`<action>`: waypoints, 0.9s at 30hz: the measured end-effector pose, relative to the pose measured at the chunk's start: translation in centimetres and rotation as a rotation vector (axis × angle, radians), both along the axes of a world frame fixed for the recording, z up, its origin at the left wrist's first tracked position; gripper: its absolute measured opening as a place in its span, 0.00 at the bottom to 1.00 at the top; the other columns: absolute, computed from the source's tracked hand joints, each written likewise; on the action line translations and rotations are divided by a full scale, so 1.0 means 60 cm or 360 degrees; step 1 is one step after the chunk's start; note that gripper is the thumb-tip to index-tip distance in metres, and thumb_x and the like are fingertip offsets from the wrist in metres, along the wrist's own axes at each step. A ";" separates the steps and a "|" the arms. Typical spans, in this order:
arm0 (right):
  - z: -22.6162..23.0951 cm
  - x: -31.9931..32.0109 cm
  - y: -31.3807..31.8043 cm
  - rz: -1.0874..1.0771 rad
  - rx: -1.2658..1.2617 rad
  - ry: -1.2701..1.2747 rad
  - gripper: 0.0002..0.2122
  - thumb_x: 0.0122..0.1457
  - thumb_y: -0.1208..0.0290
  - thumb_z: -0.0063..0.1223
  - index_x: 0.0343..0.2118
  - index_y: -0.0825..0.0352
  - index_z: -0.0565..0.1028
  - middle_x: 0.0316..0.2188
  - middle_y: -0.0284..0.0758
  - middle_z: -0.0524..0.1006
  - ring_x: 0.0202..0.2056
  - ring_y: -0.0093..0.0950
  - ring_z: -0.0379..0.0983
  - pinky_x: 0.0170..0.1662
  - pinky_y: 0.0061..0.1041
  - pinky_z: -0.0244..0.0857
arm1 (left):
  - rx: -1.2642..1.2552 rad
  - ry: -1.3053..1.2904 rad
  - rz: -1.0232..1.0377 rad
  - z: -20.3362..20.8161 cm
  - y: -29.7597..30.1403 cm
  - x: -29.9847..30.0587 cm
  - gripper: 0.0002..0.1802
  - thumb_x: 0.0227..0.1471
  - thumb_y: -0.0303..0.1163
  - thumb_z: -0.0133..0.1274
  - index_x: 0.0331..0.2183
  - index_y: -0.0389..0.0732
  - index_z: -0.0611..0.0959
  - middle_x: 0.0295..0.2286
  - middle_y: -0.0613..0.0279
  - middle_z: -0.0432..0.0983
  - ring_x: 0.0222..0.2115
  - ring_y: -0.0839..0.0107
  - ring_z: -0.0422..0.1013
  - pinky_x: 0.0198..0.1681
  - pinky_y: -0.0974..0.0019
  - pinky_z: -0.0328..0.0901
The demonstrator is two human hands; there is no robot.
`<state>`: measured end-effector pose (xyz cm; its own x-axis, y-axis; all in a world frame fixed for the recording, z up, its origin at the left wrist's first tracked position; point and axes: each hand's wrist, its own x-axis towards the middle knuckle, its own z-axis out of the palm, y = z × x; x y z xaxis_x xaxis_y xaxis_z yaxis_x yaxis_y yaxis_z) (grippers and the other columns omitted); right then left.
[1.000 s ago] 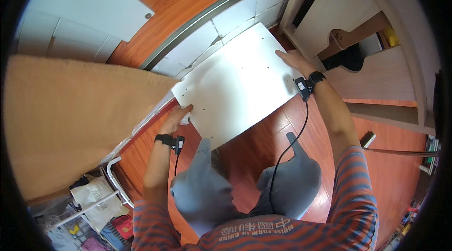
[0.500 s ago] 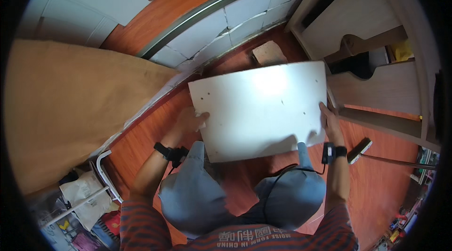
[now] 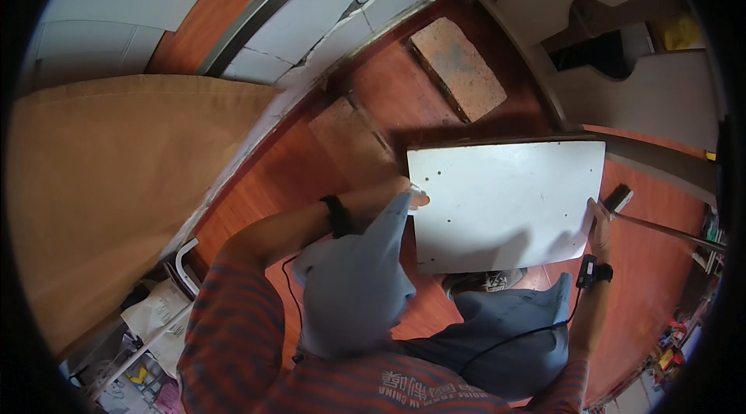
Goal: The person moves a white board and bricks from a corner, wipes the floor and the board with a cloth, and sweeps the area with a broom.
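A white rectangular board (image 3: 505, 200) with a few small holes is held between my two hands, over the floor in front of my knees. My left hand (image 3: 412, 195) grips its left edge, with a bit of white material by the fingers. At the opposite edge, my right hand (image 3: 599, 226) has its fingers closed on the board, the thumb lying on the face. Beyond the board a reddish brick-like block (image 3: 460, 68) rests on the floor near the tiled wall. A second flat block (image 3: 353, 142) lies nearer, left of the board.
Cracked white tiles (image 3: 342, 18) line the low wall ahead. A wooden cabinet (image 3: 660, 95) with cut-out openings stands at the right. A long-handled brush (image 3: 619, 198) lies right of the board. Brown cloth (image 3: 132, 181) hangs at the left, above a white metal rack (image 3: 183, 262).
The board has shifted right and a little down with both hands on it. The two blocks on the floor behind it now show more fully. My legs and body have turned.
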<state>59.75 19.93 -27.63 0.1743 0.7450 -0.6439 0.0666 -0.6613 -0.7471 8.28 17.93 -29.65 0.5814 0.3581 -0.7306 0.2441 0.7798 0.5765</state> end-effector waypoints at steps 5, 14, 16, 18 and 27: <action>-0.052 0.001 0.013 0.0125 -0.0112 -0.0056 0.12 0.57 0.71 0.47 0.41 0.72 0.70 0.34 0.36 0.74 0.37 0.28 0.69 0.43 0.25 0.62 | -0.0049 -0.0212 0.0102 -0.085 -0.062 -0.005 0.15 0.56 0.38 0.45 0.25 0.36 0.75 0.22 0.71 0.67 0.24 0.80 0.61 0.28 0.70 0.58; -0.075 0.031 0.021 0.0313 -0.0333 -0.0312 0.19 0.57 0.55 0.47 0.36 0.71 0.74 0.29 0.29 0.73 0.30 0.22 0.67 0.37 0.20 0.61 | -0.0095 -0.0587 0.0041 -0.152 -0.106 0.023 0.16 0.57 0.39 0.46 0.22 0.40 0.72 0.21 0.76 0.62 0.22 0.81 0.57 0.26 0.69 0.57; -0.080 -0.017 0.008 0.0340 -0.0295 -0.0255 0.19 0.55 0.54 0.48 0.35 0.69 0.74 0.27 0.27 0.71 0.29 0.21 0.65 0.35 0.20 0.59 | 0.0081 -0.0738 -0.0115 -0.178 -0.129 -0.005 0.13 0.57 0.38 0.46 0.27 0.39 0.75 0.24 0.73 0.66 0.26 0.78 0.61 0.30 0.69 0.59; -0.112 0.039 -0.015 0.0179 -0.0468 -0.0207 0.18 0.53 0.54 0.51 0.33 0.67 0.75 0.26 0.24 0.70 0.27 0.19 0.63 0.32 0.19 0.57 | 0.0554 -0.0961 -0.0179 -0.139 -0.122 0.009 0.11 0.56 0.35 0.46 0.31 0.37 0.76 0.28 0.66 0.71 0.28 0.75 0.65 0.33 0.70 0.61; -0.239 0.073 -0.039 0.0094 -0.0399 -0.0656 0.14 0.52 0.57 0.56 0.29 0.65 0.77 0.21 0.24 0.69 0.23 0.20 0.63 0.28 0.23 0.57 | -0.0267 -0.0674 -0.0155 -0.130 -0.132 0.008 0.08 0.54 0.31 0.48 0.31 0.35 0.76 0.30 0.60 0.74 0.29 0.72 0.69 0.35 0.69 0.64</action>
